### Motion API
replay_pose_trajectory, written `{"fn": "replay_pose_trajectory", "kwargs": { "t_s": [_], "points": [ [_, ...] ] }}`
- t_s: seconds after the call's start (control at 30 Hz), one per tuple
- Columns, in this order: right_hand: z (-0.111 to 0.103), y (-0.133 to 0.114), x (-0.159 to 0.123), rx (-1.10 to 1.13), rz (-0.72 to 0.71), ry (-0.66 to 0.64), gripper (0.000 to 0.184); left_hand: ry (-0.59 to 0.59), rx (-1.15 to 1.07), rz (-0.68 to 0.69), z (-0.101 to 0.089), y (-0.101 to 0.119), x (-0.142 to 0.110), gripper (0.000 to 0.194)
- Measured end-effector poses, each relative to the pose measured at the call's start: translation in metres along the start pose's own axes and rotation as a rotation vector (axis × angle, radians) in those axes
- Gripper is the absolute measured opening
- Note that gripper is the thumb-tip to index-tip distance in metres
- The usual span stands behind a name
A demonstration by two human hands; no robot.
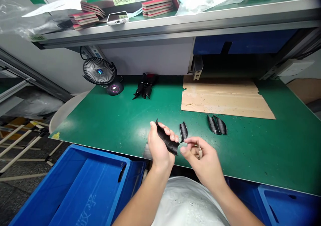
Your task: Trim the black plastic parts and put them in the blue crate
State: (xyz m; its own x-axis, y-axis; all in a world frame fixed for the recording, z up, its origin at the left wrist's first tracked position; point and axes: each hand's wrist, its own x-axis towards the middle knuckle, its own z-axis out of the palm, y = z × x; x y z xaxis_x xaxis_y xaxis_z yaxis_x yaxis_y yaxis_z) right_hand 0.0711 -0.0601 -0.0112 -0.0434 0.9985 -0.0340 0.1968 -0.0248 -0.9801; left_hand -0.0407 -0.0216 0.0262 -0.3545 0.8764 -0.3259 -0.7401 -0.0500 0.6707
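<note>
My left hand is closed round a curved black ribbed plastic part, held just above the front edge of the green table. My right hand sits beside it with thumb and forefinger pinched near the part's lower end, and it grips thin metal tweezers. A small black piece lies on the mat just beyond my fingers. Two more black curved parts lie side by side a little to the right.
A pile of black parts and a small desk fan stand at the back left. A sheet of cardboard covers the back right. Blue bins sit below the table edge, another blue bin at right. A shelf overhead holds stacked pads and a phone.
</note>
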Motion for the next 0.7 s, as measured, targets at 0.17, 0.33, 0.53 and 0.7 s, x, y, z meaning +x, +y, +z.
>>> {"fn": "replay_pose_trajectory", "kwargs": {
  "t_s": [0.17, 0.33, 0.53, 0.7],
  "points": [
    [0.007, -0.009, 0.008, 0.049, 0.099, -0.167, 0.032, -0.125, 0.057, 0.067, 0.003, -0.002, -0.008, 0.035],
    [-0.008, -0.007, -0.010, -0.139, -0.040, -0.010, 0.029, 0.117, -0.349, -0.176, -0.006, 0.021, 0.026, 0.022],
    [-0.004, -0.004, -0.018, -0.159, 0.022, 0.015, 0.035, 0.031, -0.526, -0.364, -0.015, 0.035, 0.034, 0.023],
    [0.003, 0.010, -0.020, -0.255, -0.033, 0.042, 0.036, -0.021, -0.299, -0.283, -0.021, 0.031, 0.032, 0.021]
  ]
}}
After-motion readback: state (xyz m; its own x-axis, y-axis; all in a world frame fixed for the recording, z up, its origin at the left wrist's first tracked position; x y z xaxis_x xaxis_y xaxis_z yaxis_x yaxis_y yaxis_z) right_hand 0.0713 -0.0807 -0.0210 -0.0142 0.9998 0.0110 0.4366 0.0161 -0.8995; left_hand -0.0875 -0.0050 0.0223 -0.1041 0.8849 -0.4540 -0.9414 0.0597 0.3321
